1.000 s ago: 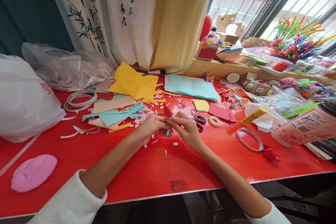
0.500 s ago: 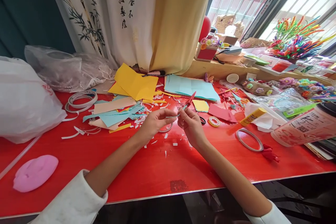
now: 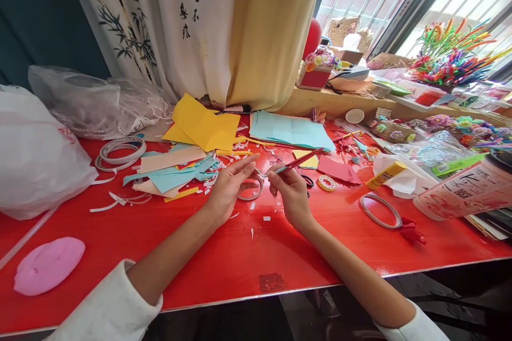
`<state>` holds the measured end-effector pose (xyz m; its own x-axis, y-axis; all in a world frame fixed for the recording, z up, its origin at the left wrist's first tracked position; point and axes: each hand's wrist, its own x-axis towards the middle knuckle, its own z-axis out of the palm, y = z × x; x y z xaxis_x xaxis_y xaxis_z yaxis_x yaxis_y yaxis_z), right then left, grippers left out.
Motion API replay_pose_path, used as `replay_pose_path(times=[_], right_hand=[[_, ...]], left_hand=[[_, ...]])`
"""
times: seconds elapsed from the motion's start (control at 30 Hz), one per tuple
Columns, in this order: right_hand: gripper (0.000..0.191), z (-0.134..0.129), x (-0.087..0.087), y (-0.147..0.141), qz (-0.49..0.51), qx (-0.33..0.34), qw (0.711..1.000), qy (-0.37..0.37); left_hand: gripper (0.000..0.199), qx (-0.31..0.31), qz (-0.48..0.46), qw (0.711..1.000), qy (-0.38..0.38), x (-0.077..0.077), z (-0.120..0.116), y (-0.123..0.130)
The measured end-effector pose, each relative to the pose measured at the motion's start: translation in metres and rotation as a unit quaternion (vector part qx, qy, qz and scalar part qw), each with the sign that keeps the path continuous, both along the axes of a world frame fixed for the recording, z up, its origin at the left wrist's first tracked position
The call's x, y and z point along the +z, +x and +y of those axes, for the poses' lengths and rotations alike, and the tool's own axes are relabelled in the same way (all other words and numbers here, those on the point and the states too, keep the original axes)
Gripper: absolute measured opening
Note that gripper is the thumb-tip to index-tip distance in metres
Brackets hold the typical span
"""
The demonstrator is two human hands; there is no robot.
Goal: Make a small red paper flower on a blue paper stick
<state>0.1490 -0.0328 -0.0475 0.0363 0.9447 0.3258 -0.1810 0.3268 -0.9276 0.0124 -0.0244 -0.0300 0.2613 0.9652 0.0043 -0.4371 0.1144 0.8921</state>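
Head view: curled right fingers [image 3: 276, 179] pinch red folded paper [image 3: 307, 158].

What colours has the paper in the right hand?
The paper is red and pale blue; head view.

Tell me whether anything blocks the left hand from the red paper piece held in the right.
Nothing visible does. The left hand is close to the pale blue end of the red paper piece in the right hand; whether they touch is unclear. A tape ring shows lower in the picture, not between them.
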Motion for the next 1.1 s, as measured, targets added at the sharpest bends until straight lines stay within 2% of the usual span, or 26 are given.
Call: replay_pose_path(times=[0.1, 0.17, 0.27, 0.33, 0.4, 0.5, 0.6, 0.7, 0.77, 0.83, 0.97, 1.03, 1.1], right_hand=[[0.008, -0.0014, -0.0024, 0.0002, -0.079, -0.037, 0.994, 0.058], [0.006, -0.0027, -0.0042, 0.0002, -0.146, -0.048, 0.983, 0.099], [0.009, -0.0044, -0.0068, 0.0007, -0.235, -0.028, 0.962, 0.137], [0.013, -0.0052, -0.0079, 0.0014, -0.272, -0.007, 0.95, 0.155], [0.013, -0.0053, -0.0082, 0.0024, -0.294, -0.005, 0.94, 0.176], [0.014, -0.0044, -0.0081, 0.0043, -0.3, -0.046, 0.927, 0.223], [0.016, -0.0024, -0.0084, 0.0063, -0.306, -0.078, 0.906, 0.282], [0.02, -0.0009, -0.0097, 0.008, -0.344, -0.065, 0.882, 0.316], [0.022, -0.0005, -0.0104, 0.0088, -0.354, -0.05, 0.878, 0.32], [0.018, -0.0006, -0.0104, 0.0086, -0.338, -0.034, 0.892, 0.297], [0.005, -0.0006, -0.0067, 0.0041, -0.227, -0.014, 0.959, 0.167], [0.008, -0.0001, -0.0041, 0.001, -0.147, 0.011, 0.985, 0.093], [0.011, 0.001, -0.0025, -0.0008, -0.084, 0.044, 0.995, 0.037]], left_hand=[[0.037, 0.014, 0.006, 1.0, -0.023, 0.0019, -0.0026, 0.0008], [0.035, 0.048, 0.001, 0.998, -0.04, 0.0001, -0.0038, 0.002], [0.027, 0.103, 0.0, 0.994, -0.032, -0.0053, -0.0036, 0.0027], [0.024, 0.114, 0.013, 0.993, -0.009, -0.0077, -0.0027, 0.002], [0.03, 0.113, 0.022, 0.993, 0.004, -0.0077, -0.0024, 0.0012], [0.037, 0.107, -0.002, 0.994, -0.026, -0.0052, -0.0037, 0.0018], [0.029, 0.102, -0.025, 0.993, -0.051, -0.0037, -0.0058, 0.0034], [0.022, 0.104, -0.009, 0.994, -0.033, -0.0044, -0.0069, 0.0045], [0.019, 0.113, 0.013, 0.993, -0.013, -0.0055, -0.0067, 0.0048], [0.016, 0.13, 0.032, 0.991, 0.016, -0.0067, -0.0059, 0.0049], [0.01, 0.175, 0.084, 0.977, 0.083, -0.0075, -0.0058, 0.0045], [0.011, 0.186, 0.13, 0.968, 0.109, -0.0067, -0.0075, 0.0037], [0.013, 0.185, 0.176, 0.956, 0.148, -0.0055, -0.0096, 0.0024]])
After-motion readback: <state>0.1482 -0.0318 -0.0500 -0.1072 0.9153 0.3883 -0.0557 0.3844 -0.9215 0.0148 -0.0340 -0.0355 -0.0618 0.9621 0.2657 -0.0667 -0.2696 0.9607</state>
